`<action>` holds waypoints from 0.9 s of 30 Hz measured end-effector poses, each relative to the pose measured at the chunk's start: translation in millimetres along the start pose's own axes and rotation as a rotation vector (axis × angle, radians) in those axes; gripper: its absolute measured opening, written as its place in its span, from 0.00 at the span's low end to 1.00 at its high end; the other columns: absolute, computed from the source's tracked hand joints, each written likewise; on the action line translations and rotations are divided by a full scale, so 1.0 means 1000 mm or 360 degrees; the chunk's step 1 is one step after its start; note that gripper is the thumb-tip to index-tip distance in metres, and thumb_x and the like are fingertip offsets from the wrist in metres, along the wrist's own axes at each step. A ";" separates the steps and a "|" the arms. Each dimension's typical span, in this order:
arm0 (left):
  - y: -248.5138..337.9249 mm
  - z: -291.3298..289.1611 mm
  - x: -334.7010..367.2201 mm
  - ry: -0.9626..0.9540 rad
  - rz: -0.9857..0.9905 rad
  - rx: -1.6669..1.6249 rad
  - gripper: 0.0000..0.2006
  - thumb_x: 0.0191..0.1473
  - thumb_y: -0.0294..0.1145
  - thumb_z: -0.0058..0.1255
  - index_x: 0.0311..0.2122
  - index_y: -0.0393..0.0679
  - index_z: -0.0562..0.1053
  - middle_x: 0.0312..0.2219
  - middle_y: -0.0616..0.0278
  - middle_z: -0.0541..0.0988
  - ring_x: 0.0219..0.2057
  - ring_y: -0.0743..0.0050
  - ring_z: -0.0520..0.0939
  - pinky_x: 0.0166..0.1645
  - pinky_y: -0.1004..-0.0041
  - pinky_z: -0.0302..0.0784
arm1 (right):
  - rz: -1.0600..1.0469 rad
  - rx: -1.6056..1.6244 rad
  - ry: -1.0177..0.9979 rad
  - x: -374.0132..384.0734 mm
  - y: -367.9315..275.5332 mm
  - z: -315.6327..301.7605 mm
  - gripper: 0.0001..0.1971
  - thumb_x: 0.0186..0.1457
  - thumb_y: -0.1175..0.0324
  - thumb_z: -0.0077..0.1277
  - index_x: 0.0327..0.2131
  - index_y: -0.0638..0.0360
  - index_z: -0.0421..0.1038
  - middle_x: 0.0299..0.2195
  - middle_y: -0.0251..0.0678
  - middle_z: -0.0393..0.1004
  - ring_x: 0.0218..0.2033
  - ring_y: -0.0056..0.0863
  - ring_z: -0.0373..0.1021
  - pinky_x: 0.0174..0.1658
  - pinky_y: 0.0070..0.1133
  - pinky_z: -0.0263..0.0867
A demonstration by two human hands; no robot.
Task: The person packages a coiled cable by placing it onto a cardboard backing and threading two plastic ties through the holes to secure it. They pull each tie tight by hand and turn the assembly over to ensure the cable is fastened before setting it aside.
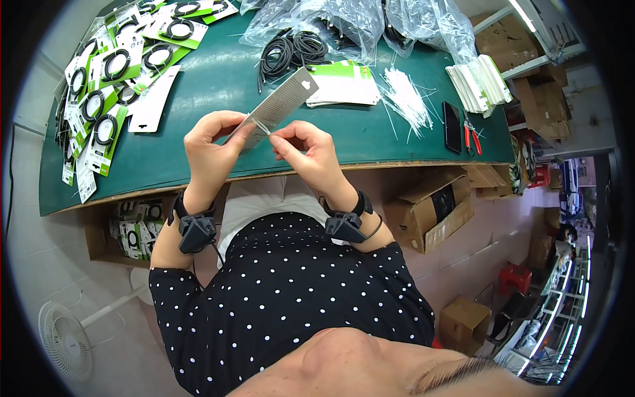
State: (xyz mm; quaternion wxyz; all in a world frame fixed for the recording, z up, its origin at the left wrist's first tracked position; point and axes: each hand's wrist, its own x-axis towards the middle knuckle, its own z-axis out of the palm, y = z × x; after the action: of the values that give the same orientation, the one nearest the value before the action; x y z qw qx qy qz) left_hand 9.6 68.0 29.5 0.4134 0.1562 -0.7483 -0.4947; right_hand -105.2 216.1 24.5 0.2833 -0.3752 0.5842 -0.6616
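Observation:
My left hand [215,147] grips a cardboard hanging card [286,98] tilted above the near edge of the green table. The card's printed side faces me, and a hang hole shows at its far end. A white cable tie [262,126] sticks out from the card, and my right hand [309,155] pinches its end between thumb and fingers. Whatever lies behind the card is hidden. Beyond it are coiled black cables [291,53], a stack of green-and-white cards [344,83] and a loose pile of white cable ties [409,99].
Cards with black coiled cables [106,99] heap up at the table's left. Clear plastic bags [344,23] lie at the back. A phone [452,126], red-handled cutters [471,137] and more cards [477,86] are at right. An opened carton [430,208] stands below; a white fan [65,337] is lower left.

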 end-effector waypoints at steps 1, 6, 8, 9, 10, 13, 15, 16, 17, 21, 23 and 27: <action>0.000 -0.001 0.000 0.0029 0.0077 0.0064 0.08 0.44 0.18 0.64 0.33 0.36 0.79 0.30 0.59 0.82 0.32 0.76 0.83 0.37 0.78 0.80 | -0.0040 -0.0017 -0.0005 0.000 0.002 0.000 0.05 0.57 0.75 0.55 0.34 0.68 0.74 0.27 0.33 0.74 0.28 0.16 0.72 0.31 0.14 0.69; 0.010 0.002 0.000 0.0095 0.0193 0.0093 0.09 0.44 0.17 0.64 0.33 0.36 0.79 0.31 0.58 0.82 0.31 0.74 0.83 0.36 0.77 0.80 | -0.0193 -0.0055 -0.0021 0.000 -0.003 0.002 0.05 0.58 0.75 0.54 0.34 0.69 0.73 0.29 0.33 0.74 0.29 0.17 0.73 0.33 0.15 0.71; 0.011 0.002 0.001 0.0119 0.0371 0.0204 0.09 0.43 0.16 0.64 0.32 0.36 0.79 0.31 0.57 0.82 0.30 0.73 0.83 0.36 0.77 0.79 | -0.0229 -0.0057 -0.0022 0.000 -0.003 0.002 0.05 0.58 0.75 0.54 0.34 0.69 0.73 0.29 0.34 0.74 0.29 0.18 0.73 0.34 0.15 0.71; 0.012 0.002 0.001 0.0132 0.0459 0.0259 0.09 0.43 0.16 0.64 0.32 0.36 0.78 0.31 0.57 0.82 0.30 0.72 0.83 0.35 0.77 0.79 | -0.0210 -0.0034 -0.0024 0.000 -0.003 0.002 0.05 0.58 0.76 0.54 0.34 0.69 0.73 0.29 0.34 0.74 0.29 0.18 0.73 0.34 0.15 0.71; 0.013 0.003 0.000 0.0131 0.0458 0.0260 0.09 0.43 0.16 0.64 0.32 0.36 0.78 0.31 0.57 0.82 0.30 0.72 0.83 0.35 0.77 0.79 | -0.0191 -0.0011 -0.0025 0.000 -0.002 0.001 0.05 0.57 0.76 0.54 0.33 0.69 0.73 0.30 0.34 0.74 0.29 0.18 0.73 0.34 0.15 0.71; 0.013 0.006 -0.001 0.0147 0.0607 0.0385 0.09 0.42 0.16 0.64 0.32 0.37 0.78 0.30 0.56 0.82 0.29 0.69 0.83 0.34 0.76 0.79 | -0.0153 0.0022 -0.0022 0.001 0.002 0.001 0.04 0.57 0.76 0.54 0.33 0.69 0.73 0.30 0.34 0.74 0.29 0.18 0.73 0.34 0.15 0.71; 0.009 0.006 -0.001 0.0129 0.0569 0.0376 0.09 0.42 0.16 0.64 0.32 0.37 0.78 0.30 0.56 0.82 0.29 0.69 0.83 0.34 0.76 0.79 | -0.0122 0.0041 -0.0020 0.001 0.007 0.001 0.05 0.57 0.76 0.54 0.33 0.69 0.73 0.30 0.33 0.74 0.29 0.18 0.73 0.33 0.15 0.71; 0.006 0.006 -0.002 0.0114 0.0532 0.0368 0.09 0.42 0.15 0.64 0.32 0.37 0.78 0.30 0.56 0.82 0.30 0.69 0.83 0.34 0.76 0.79 | -0.0119 0.0042 -0.0019 0.001 0.009 0.001 0.05 0.57 0.76 0.54 0.33 0.69 0.73 0.30 0.33 0.74 0.29 0.18 0.73 0.33 0.15 0.71; 0.004 0.006 -0.002 0.0099 0.0496 0.0359 0.10 0.42 0.15 0.64 0.32 0.37 0.78 0.30 0.56 0.82 0.30 0.69 0.83 0.34 0.75 0.79 | -0.0104 0.0027 -0.0011 0.001 0.011 0.001 0.05 0.57 0.75 0.55 0.33 0.69 0.73 0.29 0.33 0.74 0.29 0.17 0.73 0.33 0.15 0.70; 0.004 0.006 -0.002 0.0098 0.0560 0.0427 0.10 0.42 0.15 0.64 0.32 0.37 0.78 0.30 0.56 0.82 0.30 0.69 0.83 0.34 0.75 0.79 | -0.0067 0.0012 0.0000 0.003 0.016 0.001 0.05 0.57 0.75 0.55 0.32 0.68 0.72 0.29 0.32 0.74 0.29 0.17 0.72 0.32 0.14 0.69; 0.003 0.008 -0.002 0.0095 0.0578 0.0423 0.10 0.42 0.15 0.64 0.32 0.37 0.78 0.30 0.56 0.82 0.30 0.69 0.83 0.34 0.75 0.79 | -0.0064 0.0038 0.0003 0.004 0.017 0.001 0.05 0.57 0.74 0.56 0.32 0.67 0.72 0.28 0.32 0.74 0.28 0.16 0.72 0.31 0.14 0.68; -0.002 0.009 -0.001 0.0071 0.0535 0.0376 0.09 0.42 0.16 0.64 0.32 0.37 0.78 0.30 0.56 0.82 0.29 0.71 0.83 0.35 0.75 0.79 | -0.0171 -0.0110 0.0047 0.005 0.024 0.000 0.05 0.56 0.75 0.56 0.31 0.67 0.72 0.28 0.31 0.73 0.28 0.16 0.72 0.31 0.14 0.67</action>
State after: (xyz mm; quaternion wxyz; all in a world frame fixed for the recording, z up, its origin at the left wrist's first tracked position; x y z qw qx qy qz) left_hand 2.8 73.5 25.7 0.4855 0.0872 -0.8073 -0.3240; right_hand -109.2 207.9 2.2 0.2256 -0.4058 0.5899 -0.6606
